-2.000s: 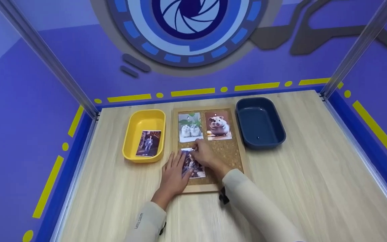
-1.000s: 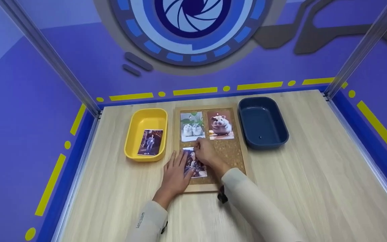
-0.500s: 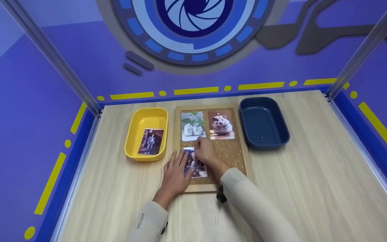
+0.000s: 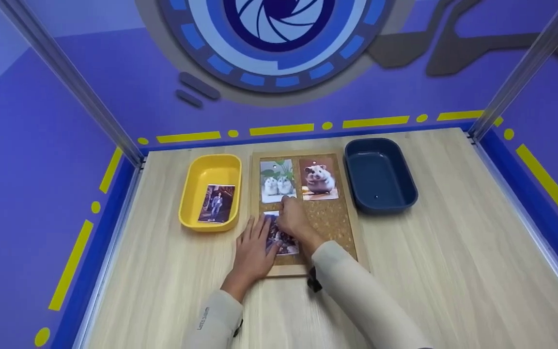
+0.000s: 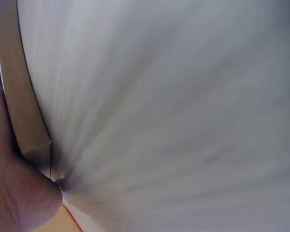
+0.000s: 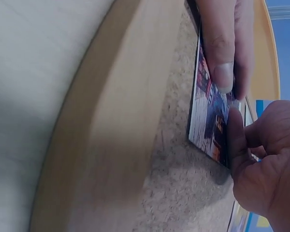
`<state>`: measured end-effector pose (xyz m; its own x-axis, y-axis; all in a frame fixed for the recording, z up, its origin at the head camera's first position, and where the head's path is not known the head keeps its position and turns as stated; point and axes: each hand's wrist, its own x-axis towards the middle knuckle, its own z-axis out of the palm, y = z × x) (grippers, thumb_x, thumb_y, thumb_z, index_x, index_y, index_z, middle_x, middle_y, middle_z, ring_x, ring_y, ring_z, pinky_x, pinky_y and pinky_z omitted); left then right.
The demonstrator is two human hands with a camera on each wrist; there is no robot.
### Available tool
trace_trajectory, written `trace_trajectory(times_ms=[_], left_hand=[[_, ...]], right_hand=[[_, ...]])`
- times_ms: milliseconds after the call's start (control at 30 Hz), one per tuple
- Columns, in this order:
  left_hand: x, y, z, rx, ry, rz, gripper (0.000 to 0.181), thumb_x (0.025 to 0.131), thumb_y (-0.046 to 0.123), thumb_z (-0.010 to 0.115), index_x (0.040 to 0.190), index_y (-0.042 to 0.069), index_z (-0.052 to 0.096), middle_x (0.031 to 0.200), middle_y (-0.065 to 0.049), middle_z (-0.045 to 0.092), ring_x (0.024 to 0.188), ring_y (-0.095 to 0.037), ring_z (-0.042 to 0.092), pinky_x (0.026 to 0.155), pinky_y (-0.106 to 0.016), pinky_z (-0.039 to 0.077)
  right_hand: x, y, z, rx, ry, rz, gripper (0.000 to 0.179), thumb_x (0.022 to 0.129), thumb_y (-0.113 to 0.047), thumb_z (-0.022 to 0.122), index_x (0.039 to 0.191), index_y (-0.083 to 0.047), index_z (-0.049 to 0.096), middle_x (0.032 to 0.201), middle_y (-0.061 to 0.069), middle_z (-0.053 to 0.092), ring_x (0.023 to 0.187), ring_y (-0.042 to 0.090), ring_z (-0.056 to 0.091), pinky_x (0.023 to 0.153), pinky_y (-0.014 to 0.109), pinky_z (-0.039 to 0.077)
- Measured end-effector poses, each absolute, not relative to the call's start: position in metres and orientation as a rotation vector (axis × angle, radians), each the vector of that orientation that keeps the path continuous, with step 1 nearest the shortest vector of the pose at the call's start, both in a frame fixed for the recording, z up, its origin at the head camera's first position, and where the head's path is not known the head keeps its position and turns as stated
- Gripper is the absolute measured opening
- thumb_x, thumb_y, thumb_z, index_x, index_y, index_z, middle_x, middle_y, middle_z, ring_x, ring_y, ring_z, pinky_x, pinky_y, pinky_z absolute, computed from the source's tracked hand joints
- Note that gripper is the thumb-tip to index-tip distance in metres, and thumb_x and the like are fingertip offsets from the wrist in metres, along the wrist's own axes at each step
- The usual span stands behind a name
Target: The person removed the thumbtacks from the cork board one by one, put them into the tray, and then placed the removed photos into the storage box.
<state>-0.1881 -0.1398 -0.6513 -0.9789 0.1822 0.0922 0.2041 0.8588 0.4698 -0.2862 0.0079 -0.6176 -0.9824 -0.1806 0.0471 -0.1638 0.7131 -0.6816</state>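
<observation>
On the framed corkboard (image 4: 330, 224), a photo of a person (image 4: 286, 247) lies at the lower left. My left hand (image 4: 254, 249) rests flat along its left side, fingers spread and thumb over the lower part. At the photo's top edge my right hand (image 4: 296, 220) has curled fingers, its thumb against a small clear push pin (image 6: 235, 103), mostly hidden by the fingers. A two-hamster photo (image 4: 277, 182) and a single-hamster photo (image 4: 318, 179) are on the board above, each with a small pin head at its top.
Left of the board stands a yellow tray (image 4: 186, 206) with another photo of a person (image 4: 217, 203) inside. A dark blue tray (image 4: 407, 194) at the right holds a small pin (image 4: 376, 197). Purple panels (image 4: 162, 116) enclose the wooden table (image 4: 419, 252).
My right hand has turned and shifted slightly over the photo's top, covering more of it. My left hand stays in place on the photo; the head view shifts slightly.
</observation>
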Motion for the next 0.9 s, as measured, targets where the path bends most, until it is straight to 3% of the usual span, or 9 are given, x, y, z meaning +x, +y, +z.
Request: trace_trajectory(times_ms=[367, 633, 900], left_hand=[[-0.188, -0.14, -0.649, -0.327, -2.968, -0.77, 0.071, 0.106, 0.043, 0.057, 0.165, 0.007, 0.04, 0.176, -0.014, 0.032, 0.164, -0.045, 0.022, 0.121, -0.07, 0.033], [-0.189, -0.142, -0.648, -0.332, -2.987, -0.753, 0.07, 0.107, 0.043, 0.056, 0.165, 0.008, 0.039, 0.176, -0.015, 0.032, 0.165, -0.045, 0.021, 0.122, -0.07, 0.032], [-0.187, -0.14, -0.648, -0.307, -3.012, -0.751, 0.071, 0.106, 0.044, 0.055, 0.166, 0.01, 0.038, 0.177, -0.012, 0.031, 0.166, -0.043, 0.02, 0.123, -0.07, 0.032]], right_hand=[[-0.295, 0.012, -0.643, -0.275, 2.859, -1.298, 0.011, 0.081, 0.001, 0.056, 0.075, -0.007, 0.056, 0.066, 0.003, 0.053, 0.06, 0.023, 0.051, 0.051, 0.035, 0.043], [-0.287, 0.011, -0.621, -0.19, 2.823, -1.3, 0.012, 0.09, 0.002, 0.062, 0.079, -0.004, 0.064, 0.07, 0.0, 0.054, 0.066, 0.02, 0.053, 0.057, 0.029, 0.041], [-0.285, 0.011, -0.62, -0.22, 2.846, -1.259, 0.014, 0.089, 0.002, 0.062, 0.077, -0.005, 0.062, 0.068, -0.001, 0.051, 0.065, 0.019, 0.051, 0.058, 0.029, 0.04]])
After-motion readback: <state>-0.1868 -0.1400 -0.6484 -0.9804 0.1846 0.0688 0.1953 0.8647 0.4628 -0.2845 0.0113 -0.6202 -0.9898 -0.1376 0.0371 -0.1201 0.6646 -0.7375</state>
